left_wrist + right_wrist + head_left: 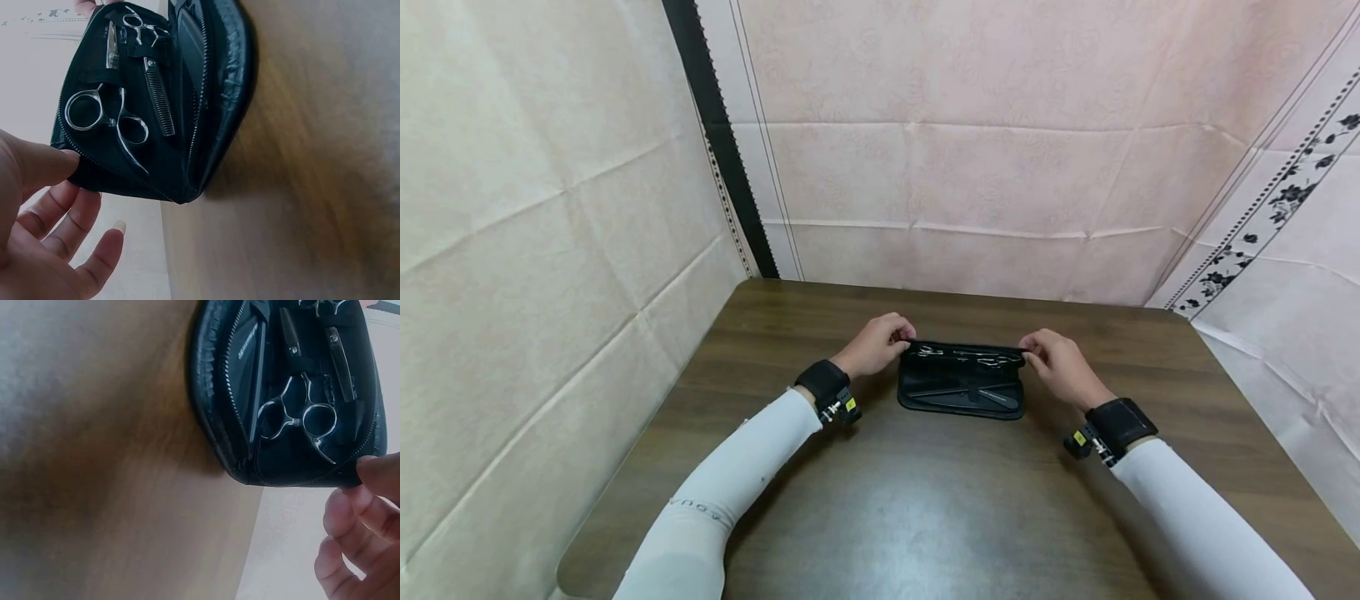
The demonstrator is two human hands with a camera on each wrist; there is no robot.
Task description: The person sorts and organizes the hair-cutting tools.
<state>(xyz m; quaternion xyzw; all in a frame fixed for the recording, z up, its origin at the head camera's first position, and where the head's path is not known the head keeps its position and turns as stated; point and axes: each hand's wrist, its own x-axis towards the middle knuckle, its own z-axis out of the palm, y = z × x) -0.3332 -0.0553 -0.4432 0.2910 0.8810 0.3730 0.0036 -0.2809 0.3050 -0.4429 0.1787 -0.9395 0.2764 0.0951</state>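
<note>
Left hand [877, 343], right hand [1062, 367] pinch black case [961, 377] at opposite upper corners; we judge it light, semi-stiff; hold there.

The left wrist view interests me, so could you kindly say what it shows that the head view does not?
Only the left wrist view clearly shows scissors with finger rings and thinning shears with a toothed blade; in the head view they are mere glints.

Only the head view shows the white sleeves and black wrist straps.

Both show the open black case, the left hand pinching its edge, the wooden table and some of the right hand.
</note>
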